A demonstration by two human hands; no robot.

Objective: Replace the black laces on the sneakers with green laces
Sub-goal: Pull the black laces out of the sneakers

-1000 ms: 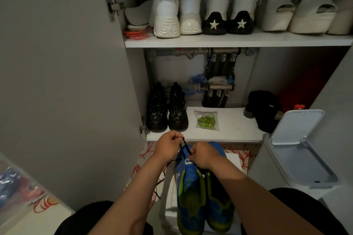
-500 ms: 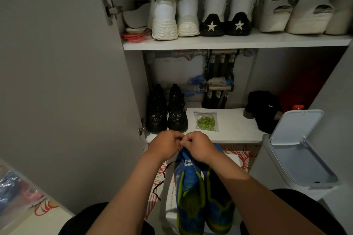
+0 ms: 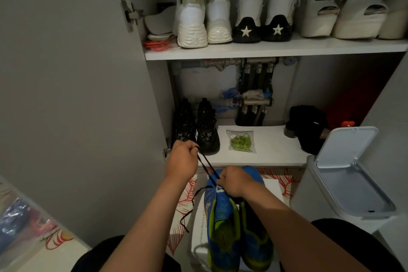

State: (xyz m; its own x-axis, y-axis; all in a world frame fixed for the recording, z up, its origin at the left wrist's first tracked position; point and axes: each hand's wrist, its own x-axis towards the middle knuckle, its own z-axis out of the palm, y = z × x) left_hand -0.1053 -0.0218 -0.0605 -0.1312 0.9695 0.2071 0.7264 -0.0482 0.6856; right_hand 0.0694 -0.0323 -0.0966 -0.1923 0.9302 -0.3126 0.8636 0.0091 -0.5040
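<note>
Running in a doubled strand between the two hands, a black lace (image 3: 204, 161) is seen just below the centre of the frame. Its upper end is pinched in the curled fingers of the left hand (image 3: 182, 161), which is raised to the left in front of the lower shelf (image 3: 276, 150). The right hand (image 3: 234, 181) is clenched on the toe end of the blue sneakers (image 3: 223, 216), where the lace meets the shoe; whether the lace itself is also pinched there cannot be told. A loose tail of the lace is left hanging to the left of the sneakers. The pair is laid side by side on a white box (image 3: 199, 218) at the lower centre. The green laces (image 3: 241, 142) are kept in a clear bag on the lower shelf, just right of a pair of black shoes (image 3: 196, 130). At the right edge a white bin (image 3: 344, 174) is seen with its lid up.
</note>
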